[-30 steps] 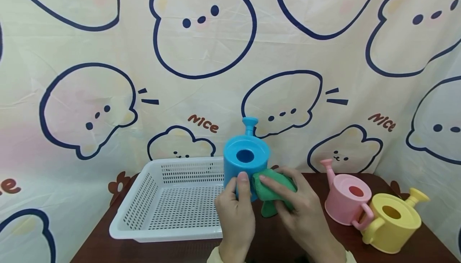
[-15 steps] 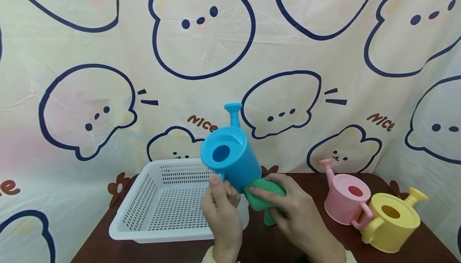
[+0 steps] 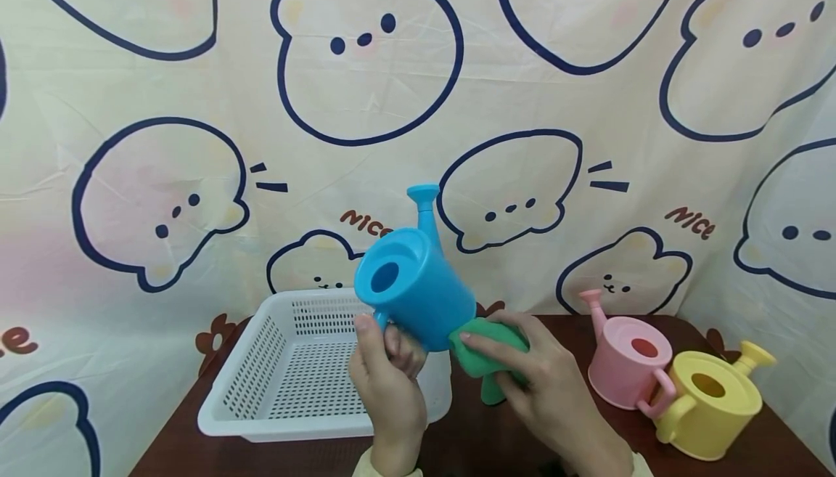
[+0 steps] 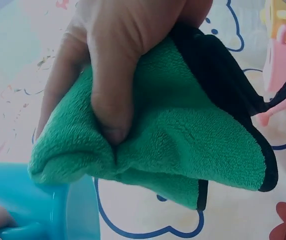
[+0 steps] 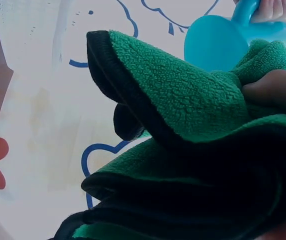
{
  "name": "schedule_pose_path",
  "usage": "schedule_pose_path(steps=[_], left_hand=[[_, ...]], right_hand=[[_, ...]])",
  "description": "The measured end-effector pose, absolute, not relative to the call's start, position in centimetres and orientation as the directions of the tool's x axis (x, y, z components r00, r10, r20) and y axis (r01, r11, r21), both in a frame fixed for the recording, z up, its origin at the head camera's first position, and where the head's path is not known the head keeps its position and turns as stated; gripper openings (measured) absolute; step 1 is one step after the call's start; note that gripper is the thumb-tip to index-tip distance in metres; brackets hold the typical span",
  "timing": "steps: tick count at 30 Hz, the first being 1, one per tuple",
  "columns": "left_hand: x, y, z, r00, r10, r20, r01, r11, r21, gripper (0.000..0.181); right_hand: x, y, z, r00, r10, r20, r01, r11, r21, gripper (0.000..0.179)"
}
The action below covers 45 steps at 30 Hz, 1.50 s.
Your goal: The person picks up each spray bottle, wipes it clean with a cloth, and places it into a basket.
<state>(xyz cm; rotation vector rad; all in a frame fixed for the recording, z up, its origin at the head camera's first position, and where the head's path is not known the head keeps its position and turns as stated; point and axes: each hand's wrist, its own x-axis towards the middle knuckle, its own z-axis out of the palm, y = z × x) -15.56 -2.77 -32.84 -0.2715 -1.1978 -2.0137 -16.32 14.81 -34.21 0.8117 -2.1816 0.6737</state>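
Note:
My left hand (image 3: 392, 393) grips a blue watering can (image 3: 427, 292) by its handle. The can is held up over the right side of the white basket, tilted, with its spout pointing up and its base toward the right. My right hand (image 3: 555, 386) holds a folded green towel (image 3: 490, 343) against the can's lower right edge. Dark edging shows on the towel (image 4: 198, 140) in the left wrist view. In the right wrist view, the towel (image 5: 183, 95) covers most of the frame, with the blue can (image 5: 215, 42) behind it.
A white perforated basket (image 3: 228, 408) stands on the dark brown table (image 3: 313, 459) at the left. On the right, a pink watering can (image 3: 620, 364) and a yellow watering can (image 3: 721, 415) stand close together. A cartoon-printed cloth (image 3: 366, 99) hangs behind.
The blue watering can has tipped from upright and moved left and up, its base swinging right. My left hand has moved left with it. The towel stays at the can's lower right.

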Motion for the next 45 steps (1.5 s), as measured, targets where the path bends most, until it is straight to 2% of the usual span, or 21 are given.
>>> schedule_pose_path(steps=[12, 19, 24, 28, 35, 45], left_hand=[[-15.6, -3.5, -32.7, -0.729, -0.523, 0.442, 0.646, -0.312, 0.697, 0.062], [-15.8, -4.2, -32.7, -0.763, -0.446, 0.469, 0.63, -0.351, 0.692, 0.057], [-15.9, -4.7, -32.7, -0.785, -0.353, 0.51, 0.619, -0.396, 0.679, 0.055], [-16.0, -4.8, -32.8, -0.779, -0.282, 0.56, 0.627, -0.388, 0.676, 0.053], [-16.2, -5.0, -33.2, -0.722, -0.176, 0.669, 0.678, -0.376, 0.632, 0.05], [-15.8, -4.8, -33.0, -0.76, -0.16, 0.63, 0.646, -0.283, 0.709, 0.058]], right_hand=[[-16.8, 15.9, -33.8, -0.549, -0.301, 0.779, -0.698, 0.678, -0.23, 0.073], [-16.8, 16.7, -33.5, -0.577, -0.27, 0.771, -0.699, 0.651, -0.295, 0.071], [-16.9, 17.2, -33.2, -0.572, -0.243, 0.784, -0.697, 0.648, -0.308, 0.069], [-17.0, 17.8, -32.9, -0.58, -0.225, 0.783, -0.682, 0.66, -0.316, 0.067], [-17.2, 18.7, -32.8, -0.624, -0.213, 0.752, -0.655, 0.667, -0.354, 0.063], [-17.1, 18.5, -32.7, -0.625, -0.225, 0.748, -0.653, 0.676, -0.342, 0.062]])
